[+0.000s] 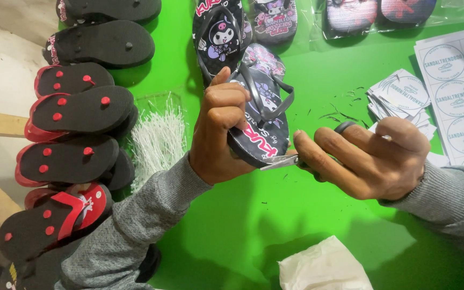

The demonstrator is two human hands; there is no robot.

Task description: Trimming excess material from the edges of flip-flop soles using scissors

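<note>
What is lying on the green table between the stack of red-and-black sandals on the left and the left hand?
In the head view, a bundle of thin white plastic ties lies there on the green table, beside the sandal stack and just left of the left hand.

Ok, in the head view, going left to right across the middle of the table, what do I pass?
Stack of black-and-red sandals → bundle of white plastic ties → left hand → black cartoon-print sandal it holds → scissors → right hand → loose round-printed cards → sheet of round labels.
</note>
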